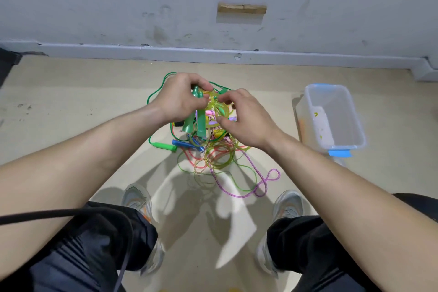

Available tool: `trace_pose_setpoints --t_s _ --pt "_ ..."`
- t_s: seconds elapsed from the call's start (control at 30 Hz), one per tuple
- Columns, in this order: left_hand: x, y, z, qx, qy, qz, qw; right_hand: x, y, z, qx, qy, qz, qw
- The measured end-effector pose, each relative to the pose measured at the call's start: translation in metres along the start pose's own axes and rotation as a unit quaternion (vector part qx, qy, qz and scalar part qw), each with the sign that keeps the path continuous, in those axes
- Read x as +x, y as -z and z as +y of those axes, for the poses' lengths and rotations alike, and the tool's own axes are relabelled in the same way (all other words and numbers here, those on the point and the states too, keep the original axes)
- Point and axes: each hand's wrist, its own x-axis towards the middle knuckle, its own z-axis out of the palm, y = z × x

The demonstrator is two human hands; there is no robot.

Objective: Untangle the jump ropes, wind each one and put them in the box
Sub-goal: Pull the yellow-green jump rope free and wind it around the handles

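**A:** Head view first: what have the hands got?

**B:** The left hand (176, 99) has its fingers curled round the tops of two green handles (200, 123), which hang down from it. The right hand (246, 121) pinches loops of yellow-green rope (218, 106) just beside them.

**A:** And the other jump ropes?

**B:** They lie in a tangle (213, 152) on the floor (71, 102) under both hands. A bright green handle (164, 146) and blue handles (187, 144) lie at its left edge. A pink-purple loop (267, 180) trails out to the right.

**A:** And the box (341, 106)? Any label?

**B:** It is clear plastic with a blue latch (339, 153), on the floor to the right, apart from the tangle. Something white lies inside; its small marks are too blurred to read.
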Motion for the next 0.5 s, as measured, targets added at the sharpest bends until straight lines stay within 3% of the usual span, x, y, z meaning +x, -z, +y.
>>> trace_pose_setpoints --t_s 0.17,0.27,0.33,0.43,0.5 --pt "-0.006 -0.003 0.008 -0.025 -0.019 -0.032 0.999 0.002 0.003 0.006 0.012 -0.032 0.003 0.999" --pt "-0.005 -0.002 0.007 0.029 -0.036 -0.02 0.999 0.004 0.006 0.007 0.13 -0.069 -0.014 0.989" --pt "-0.003 0.0 0.001 0.08 -0.039 -0.005 0.996 0.005 0.012 0.006 0.252 -0.093 0.0 0.963" --pt "0.001 0.005 -0.011 0.114 -0.014 0.01 0.993 0.008 0.026 0.009 0.406 -0.167 0.07 0.896" --pt "0.004 0.008 -0.015 0.125 0.007 0.027 0.992 0.01 0.033 0.013 0.427 -0.206 0.107 0.874"
